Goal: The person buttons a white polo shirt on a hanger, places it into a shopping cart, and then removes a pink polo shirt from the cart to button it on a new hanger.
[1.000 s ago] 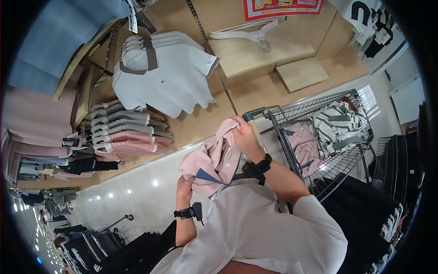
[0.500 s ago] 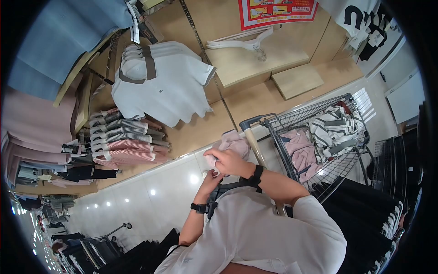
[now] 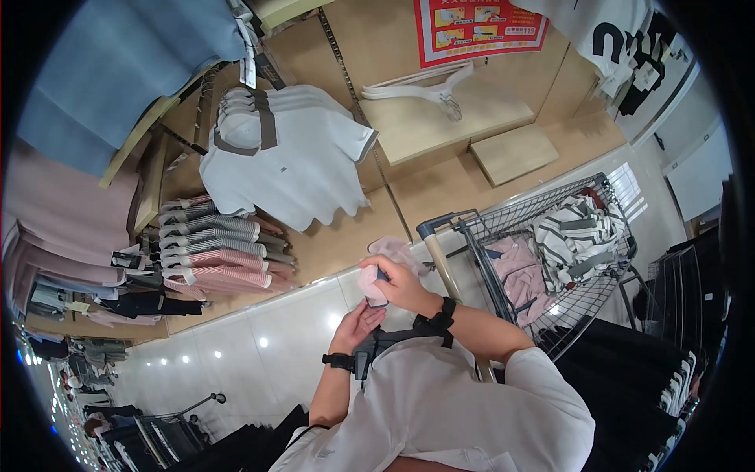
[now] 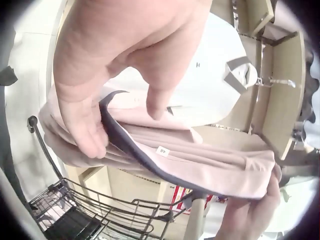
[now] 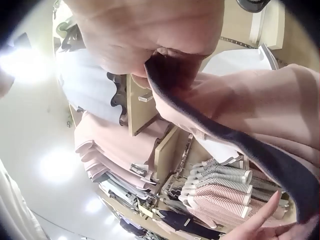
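Observation:
A pink shirt (image 4: pixel 225 165) with a navy edge and a small white label hangs loosely folded in front of the body. My right hand (image 3: pixel 399 285) grips it at one end, thumb and fingers pinching the fabric in the left wrist view. My left hand (image 3: pixel 358 326) is just below the shirt, palm up in the head view. Its fingers (image 4: pixel 92 135) lie straight along the navy edge, with the thumb held apart. In the right wrist view the navy edge (image 5: pixel 220 130) runs from the right hand down towards the left hand (image 5: pixel 270 227).
A shopping cart (image 3: pixel 507 303) on the right carries another pink garment (image 3: pixel 519 271) and a striped garment (image 3: pixel 578 236). White polo shirts (image 3: pixel 291 165) and striped shirts (image 3: pixel 212 244) hang along the wall. White hangers (image 3: pixel 425 88) lie on a wooden shelf (image 3: pixel 495 114).
The shirt, earlier spread between both hands, has been gathered and brought lower. My left hand moved in towards the right hand, and its fingers have loosened from the fabric.

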The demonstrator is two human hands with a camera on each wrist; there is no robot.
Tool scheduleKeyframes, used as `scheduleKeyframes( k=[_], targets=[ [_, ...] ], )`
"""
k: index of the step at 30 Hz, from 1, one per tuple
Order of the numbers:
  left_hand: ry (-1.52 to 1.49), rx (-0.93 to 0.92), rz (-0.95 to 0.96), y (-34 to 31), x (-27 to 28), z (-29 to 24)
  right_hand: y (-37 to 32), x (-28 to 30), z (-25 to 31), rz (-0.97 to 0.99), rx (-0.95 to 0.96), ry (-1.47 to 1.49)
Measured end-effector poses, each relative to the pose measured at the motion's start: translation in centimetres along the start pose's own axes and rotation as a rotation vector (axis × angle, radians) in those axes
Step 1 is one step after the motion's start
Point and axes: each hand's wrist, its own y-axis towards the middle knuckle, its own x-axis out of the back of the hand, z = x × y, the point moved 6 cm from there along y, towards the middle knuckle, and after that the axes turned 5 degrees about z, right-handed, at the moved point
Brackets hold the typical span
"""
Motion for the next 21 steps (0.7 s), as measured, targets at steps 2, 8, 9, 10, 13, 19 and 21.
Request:
scheduleKeyframes(
  k=[2, 8, 9, 10, 13, 19, 21],
  targets=[
    [0.015, -0.039, -0.009, -0.5, 0.5, -1.0, -0.2, -0.9, -0.3, 0.043, 0.084, -0.038],
    [-0.086, -0.048, -0.052, 2.6, 6.7, 0.4, -0.5, -3.3, -1.8, 0.323, -0.155, 0.013],
    [-0.104, -0.078, -0.101, 2.9, 7.0, 0.8, -0.8, -4.0, -2.0, 0.349, -0.188, 0.260],
    [-0.124, -0.109, -0.149, 3.1, 7.4, 1.0, -0.8, -4.4, -2.1, 0.366, -0.185, 0.247],
    [-0.138, -0.145, -0.146, 1.5, 6.7, -0.3, -0.3, -5.0, -1.9, 0.449, -0.160, -0.142],
    [0.441, -0.683, -0.243, -8.5, 0.4, -11.5, -0.4, -5.5, -6.5, 0.443, -0.400, -0.313],
    [0.573, -0.657, -0.266, -10.9, -0.8, -14.1, -0.7, -6.7, -8.2, 0.462, -0.378, -0.319]
  ],
)
